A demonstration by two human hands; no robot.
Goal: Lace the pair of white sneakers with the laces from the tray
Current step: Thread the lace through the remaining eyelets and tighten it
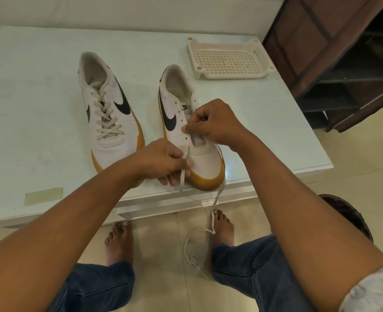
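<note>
Two white sneakers with dark swooshes and yellow soles stand on the white table [39,113]. The left sneaker [109,113] carries a full crisscross lace. The right sneaker [192,140] has bare upper eyelets. A white lace [182,174] comes out of a low eyelet on its left side, and my left hand [163,163] pinches it beside the toe. My right hand [215,122] pinches something small at the eyelets over the tongue. Another length of lace runs off the right side of the toe and hangs down to the floor [213,221], coiling between my feet.
A cream perforated plastic tray [229,59] sits at the table's back right with nothing in it. A dark brown shelf unit [334,64] stands to the right of the table. A strip of tape [44,195] is stuck near the front edge. My bare feet rest on the tiled floor.
</note>
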